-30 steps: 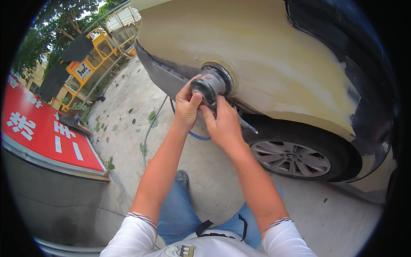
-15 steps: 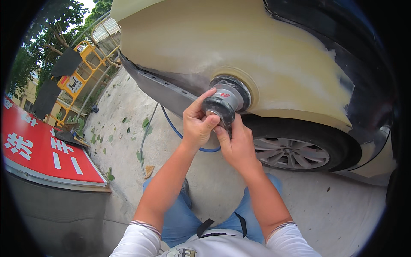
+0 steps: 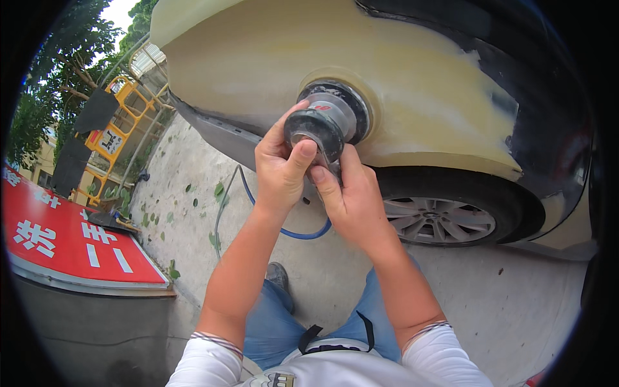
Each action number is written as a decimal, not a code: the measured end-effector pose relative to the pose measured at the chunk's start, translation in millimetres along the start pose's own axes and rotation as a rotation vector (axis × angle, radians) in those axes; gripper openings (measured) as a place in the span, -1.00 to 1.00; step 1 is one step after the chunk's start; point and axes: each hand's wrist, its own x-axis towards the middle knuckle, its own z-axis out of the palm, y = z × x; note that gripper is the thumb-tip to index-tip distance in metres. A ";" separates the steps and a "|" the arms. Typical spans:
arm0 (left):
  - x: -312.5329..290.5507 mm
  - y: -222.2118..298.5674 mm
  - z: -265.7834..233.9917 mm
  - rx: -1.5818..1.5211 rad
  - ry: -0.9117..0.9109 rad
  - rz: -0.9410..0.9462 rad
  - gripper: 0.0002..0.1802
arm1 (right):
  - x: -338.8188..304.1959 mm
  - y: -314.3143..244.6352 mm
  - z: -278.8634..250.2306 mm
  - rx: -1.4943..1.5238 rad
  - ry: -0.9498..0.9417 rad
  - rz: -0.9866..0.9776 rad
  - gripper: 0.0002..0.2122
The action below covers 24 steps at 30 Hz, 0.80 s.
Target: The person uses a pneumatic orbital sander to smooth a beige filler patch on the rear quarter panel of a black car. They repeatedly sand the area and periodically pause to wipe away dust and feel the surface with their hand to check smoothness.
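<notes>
A person in a white short-sleeved top and blue trousers holds a grey-and-black round sander [image 3: 340,116] in two bare hands beside a car. With the car's wheel [image 3: 440,219] as landmark, the sander is above and to its left, its disc facing the beige body panel [image 3: 425,106] and seemingly flat against it, inside a ring-shaped mark.

The left hand [image 3: 282,169], left of the wheel, curls its fingers around the sander's near end, thumb bent at the back. The right hand [image 3: 351,197], just left of the wheel, pinches the sander's dark lower part between thumb and fingers; some fingertips are hidden.

The panel's lower edge arches over the wheel. To the wheel's upper left, this edge meets a dark grey trim strip [image 3: 225,138]. Right of the wheel, the beige ends raggedly against black bodywork [image 3: 548,122].

Concrete ground [image 3: 490,297] stretches below the wheel. Left of the wheel, a blue hose [image 3: 303,235] loops beneath the hands, near a thin grey hose [image 3: 219,216]. Beyond the hoses, a leaf-strewn concrete strip reaches a red sign [image 3: 71,242], far left of the wheel, with a yellow barrier [image 3: 119,122] above it.
</notes>
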 end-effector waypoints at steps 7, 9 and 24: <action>15.7 11.8 -18.9 -0.043 0.094 0.010 -0.08 | 26.2 3.8 24.8 -0.139 -0.078 0.003 -0.61; -6.4 -7.0 -7.1 0.032 0.011 0.035 -0.03 | -4.1 2.2 -1.2 -0.136 -0.044 0.031 -0.62; -0.4 -17.3 -75.3 -0.176 0.136 -0.026 -0.06 | 33.5 17.6 56.9 -0.304 -0.194 0.082 -0.60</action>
